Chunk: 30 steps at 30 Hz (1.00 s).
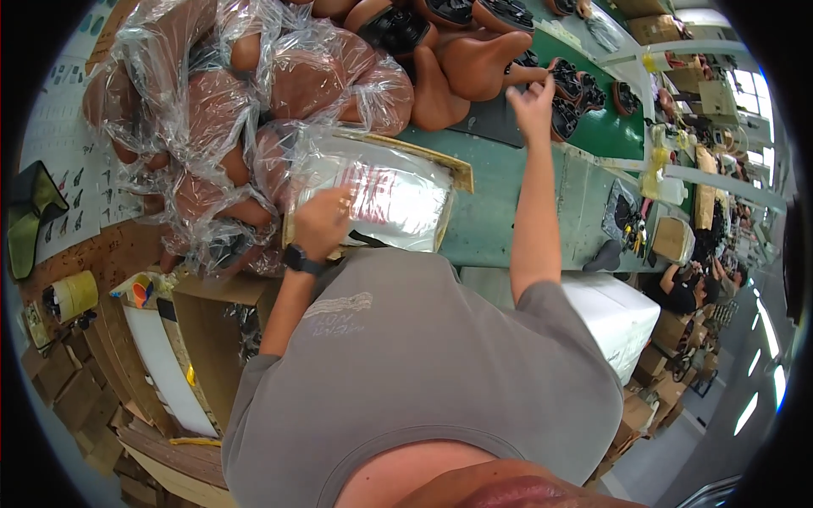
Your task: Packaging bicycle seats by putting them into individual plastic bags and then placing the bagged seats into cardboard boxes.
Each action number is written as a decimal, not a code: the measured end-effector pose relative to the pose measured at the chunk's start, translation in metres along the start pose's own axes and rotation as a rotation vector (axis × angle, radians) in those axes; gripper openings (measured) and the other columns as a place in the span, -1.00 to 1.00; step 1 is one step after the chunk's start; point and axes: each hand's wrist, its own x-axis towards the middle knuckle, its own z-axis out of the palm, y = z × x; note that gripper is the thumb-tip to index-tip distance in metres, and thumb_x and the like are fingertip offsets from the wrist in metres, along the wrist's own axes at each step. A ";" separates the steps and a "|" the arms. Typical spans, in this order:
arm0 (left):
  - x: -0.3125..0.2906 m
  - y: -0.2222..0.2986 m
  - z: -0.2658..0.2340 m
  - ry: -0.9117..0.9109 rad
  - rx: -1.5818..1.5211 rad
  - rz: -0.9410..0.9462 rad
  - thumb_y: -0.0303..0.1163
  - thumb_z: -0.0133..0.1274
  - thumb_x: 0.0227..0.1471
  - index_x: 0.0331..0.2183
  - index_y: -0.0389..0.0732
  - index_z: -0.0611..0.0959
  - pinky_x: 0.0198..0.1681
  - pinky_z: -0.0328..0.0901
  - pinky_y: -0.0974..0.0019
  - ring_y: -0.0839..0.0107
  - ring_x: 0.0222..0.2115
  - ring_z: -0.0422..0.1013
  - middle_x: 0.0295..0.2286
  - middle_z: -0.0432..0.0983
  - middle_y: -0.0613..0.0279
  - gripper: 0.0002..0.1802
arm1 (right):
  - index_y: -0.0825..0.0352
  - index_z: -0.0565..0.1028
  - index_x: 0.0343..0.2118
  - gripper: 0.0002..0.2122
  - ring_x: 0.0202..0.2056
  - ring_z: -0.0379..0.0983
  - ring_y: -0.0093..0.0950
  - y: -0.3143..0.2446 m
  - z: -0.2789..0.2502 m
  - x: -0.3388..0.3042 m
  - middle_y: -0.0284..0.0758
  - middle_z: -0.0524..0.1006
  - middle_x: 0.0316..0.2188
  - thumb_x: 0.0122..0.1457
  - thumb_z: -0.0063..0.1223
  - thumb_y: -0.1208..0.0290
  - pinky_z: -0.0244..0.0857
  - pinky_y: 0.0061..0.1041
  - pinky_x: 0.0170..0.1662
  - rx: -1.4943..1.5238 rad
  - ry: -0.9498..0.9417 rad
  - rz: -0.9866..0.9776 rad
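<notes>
My right hand [533,108] reaches to the far side of the bench, with its fingers closed around the narrow nose of a brown bicycle saddle [484,69]. Another brown saddle [436,89] lies just left of it, in a pile of bare ones. My left hand [323,222] has curled fingers over the near left part of a stack of clear plastic bags [406,199] with red print. Whether it pinches a bag is hidden. The stack lies in a shallow cardboard tray [464,175].
Saddles wrapped in clear plastic [305,80] are heaped at the left. Black saddle undersides [576,89] sit on a green mat [622,135] at the far right. A white wrapped block [610,317] stands below the green bench [487,224]. People [690,292] work farther right.
</notes>
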 end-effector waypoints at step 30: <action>-0.045 0.134 0.393 -0.923 0.226 0.264 0.27 0.58 -0.23 0.56 -0.13 0.01 0.50 0.02 -0.32 -0.22 0.52 -0.07 0.50 -0.02 -0.28 0.59 | 0.37 0.50 0.18 -0.25 0.04 0.65 0.12 0.182 -0.101 -0.443 0.13 0.70 -0.04 0.00 0.56 0.01 0.53 -0.05 0.07 -0.268 0.165 0.850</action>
